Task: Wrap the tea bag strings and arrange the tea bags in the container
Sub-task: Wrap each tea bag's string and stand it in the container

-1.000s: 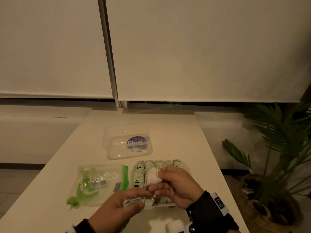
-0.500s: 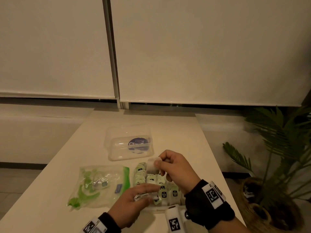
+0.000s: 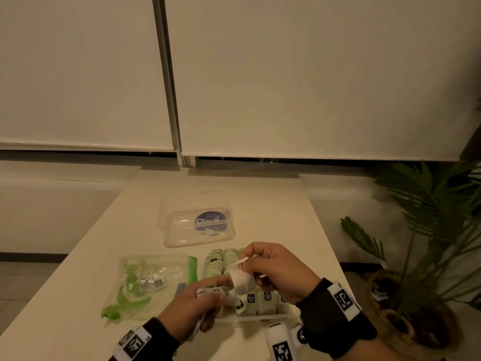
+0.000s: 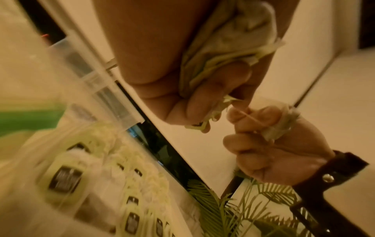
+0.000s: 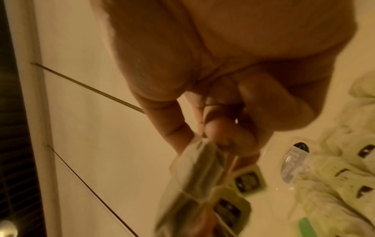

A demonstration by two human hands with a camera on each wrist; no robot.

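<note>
Plastic bag with green bits lies far left on the tabletop. My left hand is clenched round a bunch of tea bags, probably several, blurry. The tea bag hangs over the container, which is full of rows of tea bags. My right hand pinches its string at the top. The clear lid sits behind.
</note>
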